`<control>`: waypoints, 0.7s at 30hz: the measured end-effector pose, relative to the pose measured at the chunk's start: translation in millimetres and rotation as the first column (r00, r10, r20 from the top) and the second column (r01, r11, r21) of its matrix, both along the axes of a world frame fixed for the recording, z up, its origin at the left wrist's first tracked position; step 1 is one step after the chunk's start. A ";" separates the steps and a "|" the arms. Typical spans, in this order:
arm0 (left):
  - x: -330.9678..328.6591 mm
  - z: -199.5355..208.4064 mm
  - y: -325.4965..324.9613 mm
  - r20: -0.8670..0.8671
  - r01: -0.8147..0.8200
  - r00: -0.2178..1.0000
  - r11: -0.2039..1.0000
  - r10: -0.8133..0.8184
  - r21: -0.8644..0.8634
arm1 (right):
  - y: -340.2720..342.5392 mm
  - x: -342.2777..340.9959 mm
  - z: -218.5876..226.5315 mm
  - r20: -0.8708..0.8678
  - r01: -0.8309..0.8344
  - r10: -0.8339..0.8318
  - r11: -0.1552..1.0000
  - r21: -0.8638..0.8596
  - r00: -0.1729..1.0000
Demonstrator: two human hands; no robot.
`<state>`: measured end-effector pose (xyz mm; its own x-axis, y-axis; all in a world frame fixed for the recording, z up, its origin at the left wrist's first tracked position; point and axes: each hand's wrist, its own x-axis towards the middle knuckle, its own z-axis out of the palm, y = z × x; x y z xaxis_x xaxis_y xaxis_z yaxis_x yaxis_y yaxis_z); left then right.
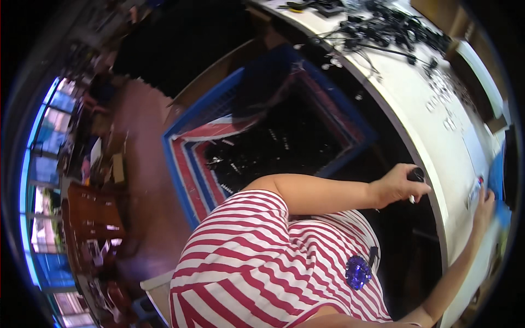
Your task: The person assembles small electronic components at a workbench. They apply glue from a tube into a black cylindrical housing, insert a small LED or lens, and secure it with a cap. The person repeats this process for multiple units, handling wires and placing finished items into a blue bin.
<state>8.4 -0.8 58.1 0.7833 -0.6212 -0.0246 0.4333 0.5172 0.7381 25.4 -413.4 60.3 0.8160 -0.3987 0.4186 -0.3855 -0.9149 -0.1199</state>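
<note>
White worktop [415, 117]: curved edge, black cable tangle [391, 24] at far end
Left hand [396, 187]: grip pinching small black cylinder [416, 175] — just off worktop edge
Right hand [484, 203]: fingers flat on blue sheet [496, 180] — grip spread
Below: blue crate [262, 136], dark parts inside

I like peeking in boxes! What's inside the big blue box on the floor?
Inside the big blue box lie lots of small dark parts with a few pale bits. The arm and striped shirt cover its near corner, so that part stays hidden.

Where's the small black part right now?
In the head view, right of centre: the small black part is gripped in the left hand, at the near edge of the white table, beside the blue crate.
</note>
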 end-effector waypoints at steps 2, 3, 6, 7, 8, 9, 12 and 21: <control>-1.6 6.2 14.6 0.043 -0.034 0.999 0.998 0.031 0.056 | 7.5 26.9 7.1 -0.176 -0.013 0.056 0.971 0.237 0.983; -2.9 6.9 16.7 0.071 -0.053 0.996 0.998 0.052 0.021 | -11.2 30.8 1.7 -0.192 -0.039 0.105 0.947 0.319 0.976; -1.2 12.4 26.5 0.161 -0.099 0.983 0.992 0.086 0.073 | -39.2 37.1 -19.8 -0.156 -0.051 0.166 0.826 0.561 0.974; -0.3 11.9 27.7 0.174 -0.113 0.980 0.990 0.096 0.087 | -44.0 38.5 -24.7 -0.135 -0.044 0.166 0.774 0.632 0.977; 2.0 10.6 26.6 0.189 -0.126 0.976 0.987 0.105 0.099 | -38.8 39.0 -24.3 -0.090 -0.071 0.175 0.738 0.671 0.980; 3.4 8.8 25.0 0.205 -0.138 0.972 0.984 0.113 0.110 | -31.2 37.3 -24.6 -0.044 -0.098 0.182 0.701 0.706 0.982; 3.7 2.7 15.8 0.243 -0.130 0.965 0.982 0.094 0.137 | -31.2 39.0 -37.4 0.095 -0.212 0.212 0.647 0.732 0.973; 5.4 0.6 3.4 0.299 -0.116 0.954 0.951 0.027 0.287 | 116.0 -40.5 17.9 0.284 -0.412 0.308 0.534 0.738 0.908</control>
<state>13.8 2.6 58.6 0.8263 -0.5623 0.0335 0.1493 0.2759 0.9495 -15.1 -297.4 78.2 0.9370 -0.2911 0.1932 0.0178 -0.5126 -0.8584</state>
